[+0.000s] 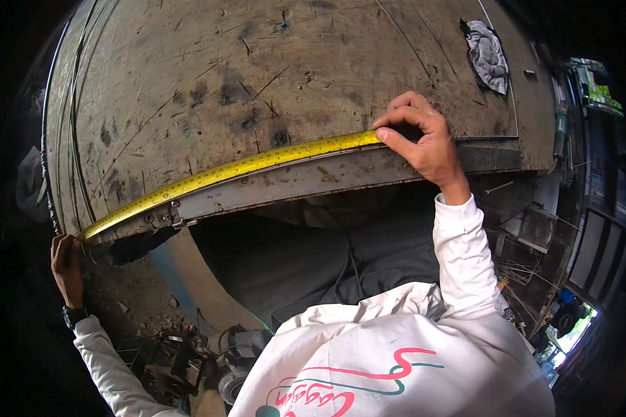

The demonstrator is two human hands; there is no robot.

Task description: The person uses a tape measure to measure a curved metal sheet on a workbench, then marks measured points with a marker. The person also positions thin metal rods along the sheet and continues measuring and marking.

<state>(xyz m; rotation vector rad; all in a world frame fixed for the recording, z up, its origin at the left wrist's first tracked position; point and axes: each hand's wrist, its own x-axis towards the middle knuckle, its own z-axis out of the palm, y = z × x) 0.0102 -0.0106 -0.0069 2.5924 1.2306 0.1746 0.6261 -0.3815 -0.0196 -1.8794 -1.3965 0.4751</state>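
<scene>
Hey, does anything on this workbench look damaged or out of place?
The wooden tabletop is heavily scratched, gouged and stained dark. A crumpled grey rag lies loose near its far right corner. The yellow tape measure lies flat along the edge.

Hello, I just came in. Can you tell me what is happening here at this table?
A person in a white long-sleeved shirt stretches a yellow tape measure along the near edge of a worn, scratched wooden worktable. The left hand holds one end of the tape at the table's left corner. The right hand pinches the tape against the edge further to the right. The tape lies flat along the metal edge strip. A crumpled grey rag lies on the far right part of the table, away from both hands.
</scene>
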